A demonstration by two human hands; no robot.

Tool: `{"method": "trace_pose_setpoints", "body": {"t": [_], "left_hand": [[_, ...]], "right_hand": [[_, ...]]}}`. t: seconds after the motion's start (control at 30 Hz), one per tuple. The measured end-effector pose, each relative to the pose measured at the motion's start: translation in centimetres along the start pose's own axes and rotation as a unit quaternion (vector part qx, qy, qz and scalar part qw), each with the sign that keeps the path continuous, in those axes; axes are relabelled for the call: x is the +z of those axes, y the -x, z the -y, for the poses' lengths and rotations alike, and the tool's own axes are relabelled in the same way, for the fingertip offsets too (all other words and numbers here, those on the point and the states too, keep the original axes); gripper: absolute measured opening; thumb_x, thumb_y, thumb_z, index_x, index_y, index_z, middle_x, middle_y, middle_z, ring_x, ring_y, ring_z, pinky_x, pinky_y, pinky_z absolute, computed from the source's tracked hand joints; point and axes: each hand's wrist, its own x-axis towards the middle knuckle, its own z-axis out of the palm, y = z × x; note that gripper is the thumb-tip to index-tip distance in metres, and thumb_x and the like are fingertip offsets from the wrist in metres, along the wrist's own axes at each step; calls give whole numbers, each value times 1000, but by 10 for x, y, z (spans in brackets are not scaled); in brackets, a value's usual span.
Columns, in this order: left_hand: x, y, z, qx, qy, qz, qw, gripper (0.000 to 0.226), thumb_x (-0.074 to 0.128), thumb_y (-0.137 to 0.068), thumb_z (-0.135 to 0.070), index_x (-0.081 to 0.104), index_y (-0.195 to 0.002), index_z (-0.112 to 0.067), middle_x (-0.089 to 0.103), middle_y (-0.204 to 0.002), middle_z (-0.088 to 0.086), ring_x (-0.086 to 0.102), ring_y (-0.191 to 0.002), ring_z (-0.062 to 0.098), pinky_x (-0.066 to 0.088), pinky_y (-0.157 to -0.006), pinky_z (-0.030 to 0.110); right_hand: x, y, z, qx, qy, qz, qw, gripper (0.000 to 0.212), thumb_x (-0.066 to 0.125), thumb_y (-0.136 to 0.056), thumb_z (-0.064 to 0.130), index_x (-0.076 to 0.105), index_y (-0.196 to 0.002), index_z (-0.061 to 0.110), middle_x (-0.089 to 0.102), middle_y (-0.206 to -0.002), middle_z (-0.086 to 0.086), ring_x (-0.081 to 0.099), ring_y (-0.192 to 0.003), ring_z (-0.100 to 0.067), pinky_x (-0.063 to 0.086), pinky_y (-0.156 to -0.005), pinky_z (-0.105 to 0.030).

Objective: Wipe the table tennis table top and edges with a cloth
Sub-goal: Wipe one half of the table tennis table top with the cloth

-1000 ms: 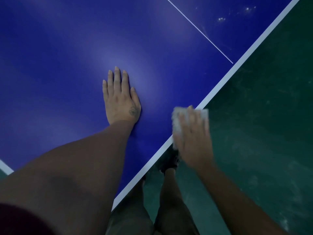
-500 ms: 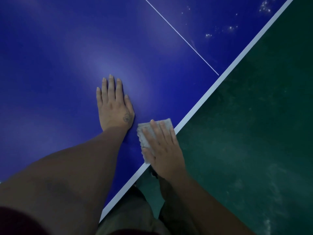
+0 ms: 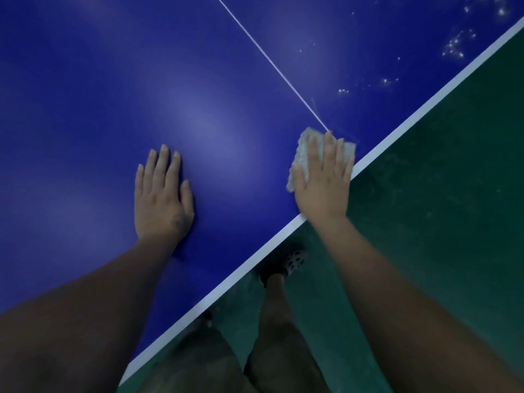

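Pressing a nubby pale cloth [image 3: 303, 154] flat, the spread right hand [image 3: 323, 182] covers the glossy blue table [image 3: 85, 95].

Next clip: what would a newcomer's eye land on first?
The right hand presses a pale cloth flat on the blue table, right by its white edge line, mid-frame. The left hand lies flat on the table to its left. White specks dot the top at upper right.
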Motion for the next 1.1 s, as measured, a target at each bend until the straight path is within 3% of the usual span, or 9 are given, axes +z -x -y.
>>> {"method": "trace_pose_setpoints", "body": {"t": [0.2, 0.33, 0.47, 0.57, 0.83, 0.97, 1.1], "left_hand": [[4, -16, -46, -107, -7, -8, 994, 59, 41, -111, -32, 40, -163, -5, 33, -175, 13, 21, -165, 31, 14, -135, 54], [29, -58, -131, -142, 23, -13, 990, 65, 44, -112, -40, 34, -167, -8, 28, -177, 10, 17, -166, 31, 10, -136, 51], [53, -72, -176, -218, -39, 16, 975, 73, 28, -113, -56, 19, -173, -15, 9, -182, 8, 1, -168, 33, 3, -136, 55], [57, -73, -175, -223, -64, 21, 972, 74, 26, -112, -57, 17, -173, -16, 6, -182, 7, -1, -168, 32, 3, -136, 55], [57, -75, -178, -230, -63, 21, 971, 73, 30, -111, -53, 21, -172, -14, 11, -182, 8, 1, -168, 32, 6, -135, 57], [57, -74, -179, -230, -61, 15, 971, 72, 31, -111, -51, 22, -172, -14, 11, -182, 8, 2, -168, 31, 8, -135, 57], [56, -75, -179, -225, -56, 10, 973, 71, 33, -111, -50, 23, -172, -13, 12, -181, 8, 3, -168, 32, 8, -135, 57]], "right_hand": [[5, 42, -10, -85, 0, 20, 996, 68, 28, -112, 56, 17, -171, 24, 4, -179, -11, 1, -166, -34, 9, -132, -59], [-1, -33, -37, -82, -5, -19, 996, 68, 31, -112, 55, 18, -171, 25, 9, -179, -11, 6, -165, -34, 7, -133, -58], [-13, -123, -60, -59, -18, -24, 998, 69, 25, -111, 56, 10, -172, 25, 4, -180, -9, 1, -166, -33, 4, -132, -58], [-16, -138, -63, -62, -12, -32, 997, 69, 24, -112, 54, 11, -172, 22, 3, -180, -11, 0, -166, -35, 7, -132, -60], [-5, -51, -50, -170, -8, 2, 985, 72, 36, -112, 51, 16, -171, 15, 10, -179, -7, 4, -166, -31, 12, -130, -64], [-9, -122, -29, -217, 2, -11, 976, 71, 27, -113, 54, 13, -172, 17, 8, -180, -7, 4, -166, -32, 9, -131, -61], [-17, -223, -1, -168, -16, -28, 985, 73, 24, -110, 56, 15, -172, 18, 10, -179, -7, 5, -166, -33, 5, -132, -61]]}}
